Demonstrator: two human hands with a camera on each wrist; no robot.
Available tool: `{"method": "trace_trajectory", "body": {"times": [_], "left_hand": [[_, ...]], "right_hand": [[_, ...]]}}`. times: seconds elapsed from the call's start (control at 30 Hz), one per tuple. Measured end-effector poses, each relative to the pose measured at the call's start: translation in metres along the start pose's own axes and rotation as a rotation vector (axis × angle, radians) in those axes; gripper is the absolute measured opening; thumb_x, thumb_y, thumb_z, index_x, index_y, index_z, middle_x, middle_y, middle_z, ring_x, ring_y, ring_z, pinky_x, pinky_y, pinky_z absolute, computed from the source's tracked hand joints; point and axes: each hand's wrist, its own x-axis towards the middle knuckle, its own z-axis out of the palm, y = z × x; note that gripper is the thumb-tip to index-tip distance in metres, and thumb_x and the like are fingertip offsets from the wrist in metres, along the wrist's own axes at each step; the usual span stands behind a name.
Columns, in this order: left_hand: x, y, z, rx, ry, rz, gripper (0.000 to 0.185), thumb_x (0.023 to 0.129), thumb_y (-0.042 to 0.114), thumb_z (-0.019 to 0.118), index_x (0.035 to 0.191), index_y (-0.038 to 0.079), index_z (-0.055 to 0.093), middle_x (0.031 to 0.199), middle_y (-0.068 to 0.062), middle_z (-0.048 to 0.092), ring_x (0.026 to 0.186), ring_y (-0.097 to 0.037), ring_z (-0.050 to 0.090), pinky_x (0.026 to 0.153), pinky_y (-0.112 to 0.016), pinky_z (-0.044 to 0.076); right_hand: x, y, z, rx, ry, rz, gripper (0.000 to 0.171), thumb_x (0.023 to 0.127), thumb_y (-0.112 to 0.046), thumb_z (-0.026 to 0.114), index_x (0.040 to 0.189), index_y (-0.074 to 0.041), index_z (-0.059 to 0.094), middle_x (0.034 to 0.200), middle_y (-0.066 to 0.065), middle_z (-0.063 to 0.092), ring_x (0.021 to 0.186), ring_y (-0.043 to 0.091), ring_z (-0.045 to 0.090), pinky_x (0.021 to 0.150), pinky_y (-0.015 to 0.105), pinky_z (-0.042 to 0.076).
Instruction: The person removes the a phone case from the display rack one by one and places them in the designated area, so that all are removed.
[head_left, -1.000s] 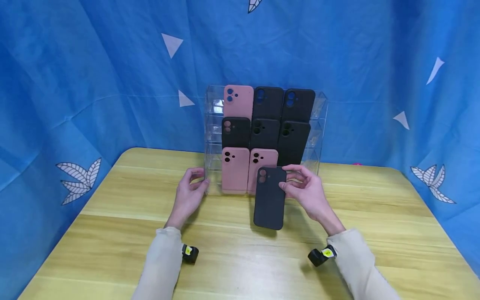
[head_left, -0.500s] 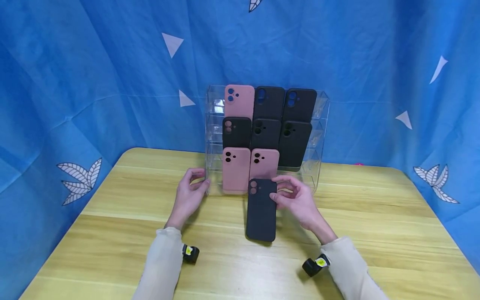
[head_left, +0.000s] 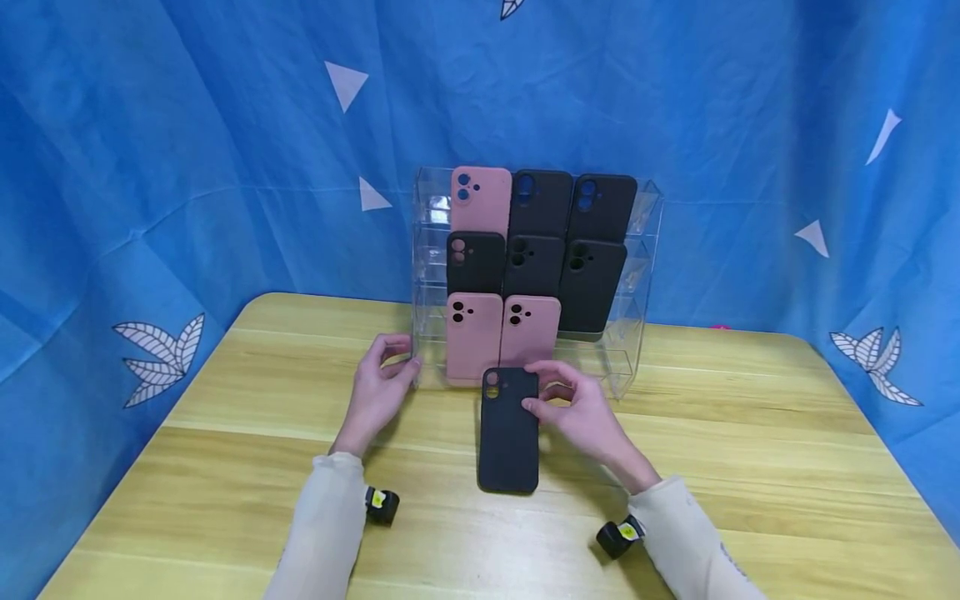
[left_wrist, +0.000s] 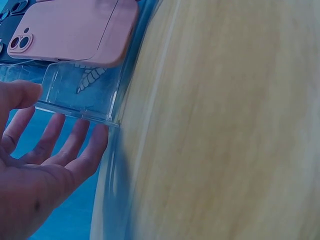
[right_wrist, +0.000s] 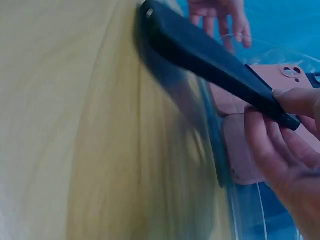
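Over on the left we've got the left hand (head_left: 378, 390) up against the corner of the clear acrylic rack (head_left: 426, 275), fingers spread and nearly straight, tips resting on its lower edge (left_wrist: 82, 114), which looks to us like bracing so the light stand doesn't slide on the wooden table (head_left: 225, 467). Nothing is gripped there. Moving across, the rack carries its rows of pink and black cases leaning back on their steps, and the bottom row shows two pink cases (head_left: 501, 333) with a bare slot to their right. In the middle, the black phone case (head_left: 509, 430) hangs above the tabletop just in front of those pink ones, camera cutout upward. On the right, the right hand (head_left: 577, 410) pinches its upper edge, thumb on the back and fingers (right_wrist: 270, 135) curled behind, holding it clear of the wood.
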Motion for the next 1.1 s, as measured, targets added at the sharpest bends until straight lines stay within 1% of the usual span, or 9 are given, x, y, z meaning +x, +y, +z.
{"method": "trace_trajectory", "body": {"times": [0.1, 0.17, 0.33, 0.53, 0.67, 0.8, 0.97, 1.1], "left_hand": [[-0.001, 0.000, 0.000, -0.003, -0.002, 0.005, 0.035, 0.100, 0.012, 0.063, 0.134, 0.009, 0.054, 0.139, -0.016, 0.056, 0.130, -0.040, 0.060, 0.102, -0.046, 0.057], [0.000, 0.000, 0.000, -0.008, -0.001, 0.009, 0.035, 0.100, 0.012, 0.063, 0.134, 0.009, 0.054, 0.139, -0.016, 0.056, 0.130, -0.040, 0.060, 0.102, -0.046, 0.057], [0.001, -0.001, 0.001, -0.009, 0.005, 0.016, 0.036, 0.099, 0.009, 0.063, 0.134, 0.008, 0.054, 0.138, -0.016, 0.056, 0.129, -0.040, 0.061, 0.101, -0.046, 0.057], [0.000, -0.002, 0.001, -0.004, 0.013, 0.019, 0.035, 0.099, 0.008, 0.064, 0.133, 0.008, 0.055, 0.137, -0.017, 0.057, 0.127, -0.040, 0.062, 0.102, -0.047, 0.057], [0.000, -0.002, 0.001, -0.002, 0.008, 0.018, 0.035, 0.099, 0.009, 0.063, 0.134, 0.008, 0.055, 0.138, -0.017, 0.057, 0.129, -0.041, 0.061, 0.103, -0.047, 0.056], [0.000, -0.001, 0.001, 0.003, 0.007, 0.019, 0.035, 0.100, 0.010, 0.062, 0.135, 0.008, 0.054, 0.139, -0.017, 0.056, 0.130, -0.041, 0.060, 0.103, -0.046, 0.056], [0.000, -0.001, 0.001, -0.006, 0.014, 0.023, 0.035, 0.099, 0.008, 0.062, 0.134, 0.008, 0.055, 0.138, -0.017, 0.057, 0.129, -0.041, 0.060, 0.102, -0.045, 0.057], [0.000, -0.001, 0.002, -0.012, 0.018, 0.018, 0.035, 0.099, 0.008, 0.063, 0.133, 0.008, 0.056, 0.138, -0.017, 0.057, 0.129, -0.040, 0.061, 0.100, -0.043, 0.058]], "right_hand": [[0.000, -0.001, 0.003, -0.111, 0.001, -0.039, 0.044, 0.088, -0.001, 0.077, 0.129, -0.009, 0.065, 0.107, 0.018, 0.068, 0.084, 0.020, 0.070, 0.060, 0.029, 0.060], [0.001, -0.001, 0.006, -0.134, 0.003, -0.035, 0.044, 0.087, -0.001, 0.078, 0.129, -0.009, 0.066, 0.107, 0.018, 0.069, 0.083, 0.021, 0.071, 0.058, 0.031, 0.061], [0.002, -0.002, 0.012, -0.123, -0.004, 0.014, 0.046, 0.087, 0.000, 0.078, 0.130, -0.009, 0.065, 0.111, 0.020, 0.070, 0.083, 0.021, 0.072, 0.059, 0.036, 0.063], [0.006, 0.000, 0.021, -0.122, -0.037, 0.054, 0.044, 0.087, -0.001, 0.078, 0.130, -0.008, 0.066, 0.117, 0.021, 0.069, 0.086, 0.021, 0.074, 0.060, 0.032, 0.063], [0.008, 0.003, 0.027, -0.099, -0.061, 0.078, 0.043, 0.088, 0.000, 0.077, 0.129, -0.005, 0.067, 0.119, 0.023, 0.066, 0.088, 0.021, 0.074, 0.062, 0.030, 0.064], [0.011, 0.005, 0.033, -0.085, -0.068, 0.086, 0.042, 0.088, 0.000, 0.077, 0.128, -0.004, 0.067, 0.119, 0.024, 0.065, 0.088, 0.023, 0.073, 0.061, 0.030, 0.064], [0.014, 0.005, 0.040, -0.066, -0.072, 0.104, 0.042, 0.087, 0.000, 0.078, 0.127, -0.003, 0.067, 0.115, 0.022, 0.065, 0.086, 0.021, 0.072, 0.061, 0.031, 0.064], [0.016, 0.003, 0.043, -0.074, -0.075, 0.126, 0.043, 0.086, 0.000, 0.078, 0.127, -0.005, 0.068, 0.114, 0.019, 0.066, 0.085, 0.019, 0.071, 0.061, 0.032, 0.064]]}}
